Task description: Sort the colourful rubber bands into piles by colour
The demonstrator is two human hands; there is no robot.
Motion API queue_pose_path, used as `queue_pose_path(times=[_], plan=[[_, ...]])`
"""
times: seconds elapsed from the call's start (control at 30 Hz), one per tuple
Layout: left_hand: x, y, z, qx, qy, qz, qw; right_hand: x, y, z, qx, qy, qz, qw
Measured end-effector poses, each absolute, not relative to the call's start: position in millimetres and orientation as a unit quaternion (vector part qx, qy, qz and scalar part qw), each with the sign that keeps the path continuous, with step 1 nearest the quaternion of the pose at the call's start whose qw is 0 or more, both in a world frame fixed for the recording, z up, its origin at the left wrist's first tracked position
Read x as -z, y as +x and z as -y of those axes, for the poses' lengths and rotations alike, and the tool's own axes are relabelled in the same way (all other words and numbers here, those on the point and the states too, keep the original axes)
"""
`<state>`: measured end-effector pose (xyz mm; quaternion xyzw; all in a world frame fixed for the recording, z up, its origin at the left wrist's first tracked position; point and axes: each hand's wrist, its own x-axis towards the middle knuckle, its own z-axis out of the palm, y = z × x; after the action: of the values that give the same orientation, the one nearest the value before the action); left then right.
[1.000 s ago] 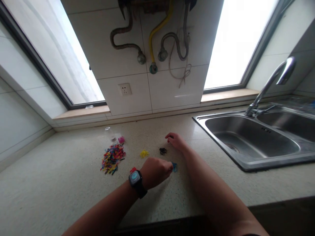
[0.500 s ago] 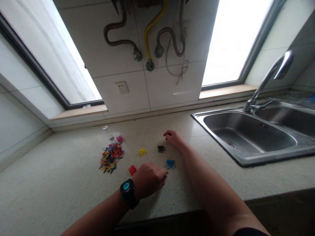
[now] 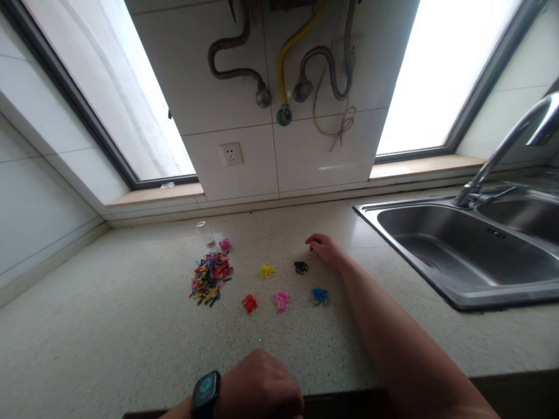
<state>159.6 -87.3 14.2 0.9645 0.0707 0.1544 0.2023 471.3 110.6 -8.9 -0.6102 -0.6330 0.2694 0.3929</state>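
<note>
My left hand (image 3: pixel 262 384), with a black watch (image 3: pixel 205 394) on its wrist, is at the counter's front edge. Its fingers are turned down, hidden and partly blurred. My right hand (image 3: pixel 325 249) rests on the counter just behind a black pile (image 3: pixel 301 267) of small pieces, its fingers loosely bent and apart, nothing seen in them. Around lie small piles of thin, short pieces: yellow (image 3: pixel 266 270), red (image 3: pixel 249 303), pink (image 3: pixel 282 301) and blue (image 3: pixel 319 296). A large mixed-colour heap (image 3: pixel 211 277) of such pieces lies to the left. Their exact kind is too small to tell.
Behind the heap are a clear container (image 3: pixel 205 234) and a pink item (image 3: pixel 225 244). A steel sink (image 3: pixel 437 244) with a faucet (image 3: pixel 502 145) is set in the speckled counter (image 3: pixel 144 326) at right. Hoses (image 3: pixel 236 73) and a socket (image 3: pixel 231 153) are on the tiled wall.
My left hand has drawn back toward the counter's front edge, uncovering the pink pile. My right hand stays behind the black pile. The view has turned slightly left.
</note>
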Motion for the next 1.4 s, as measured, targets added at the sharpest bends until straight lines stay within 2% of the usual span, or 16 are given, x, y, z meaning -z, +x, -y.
queue_pose_path(times=[0.13, 0.33, 0.57, 0.77, 0.93, 1.0, 1.13, 1.4], plan=[[-10.1, 157.6, 82.0, -0.162, 0.964, -0.047, 0.204, 10.4, 473.1, -111.2, -0.283, -0.609, 0.633, 0.385], [0.9, 155.0, 80.8, -0.165, 0.979, 0.005, 0.117, 10.7, 474.9, -111.7, -0.269, -0.610, 0.656, 0.355], [8.7, 156.0, 78.3, -0.199, 0.977, 0.030, 0.064, 6.0, 469.4, -105.1, -0.220, -0.604, 0.690, 0.332], [2.3, 156.1, 82.2, -0.201, 0.979, 0.023, 0.035, -17.5, 453.5, -86.6, -0.244, -0.579, 0.672, 0.392], [-7.4, 152.6, 82.9, -0.183, 0.983, 0.025, 0.017, -59.4, 414.8, -70.4, -0.210, -0.522, 0.678, 0.474], [-10.3, 151.2, 82.5, -0.175, 0.984, 0.024, 0.015, -75.6, 386.9, -64.7, -0.207, -0.497, 0.722, 0.434], [-9.8, 150.3, 81.9, -0.154, 0.988, 0.018, 0.016, -91.8, 321.3, -59.5, -0.157, -0.448, 0.841, 0.259], [1.2, 150.6, 80.2, -0.148, 0.989, 0.014, 0.017, -66.9, 235.2, -74.5, -0.021, -0.452, 0.890, 0.059]])
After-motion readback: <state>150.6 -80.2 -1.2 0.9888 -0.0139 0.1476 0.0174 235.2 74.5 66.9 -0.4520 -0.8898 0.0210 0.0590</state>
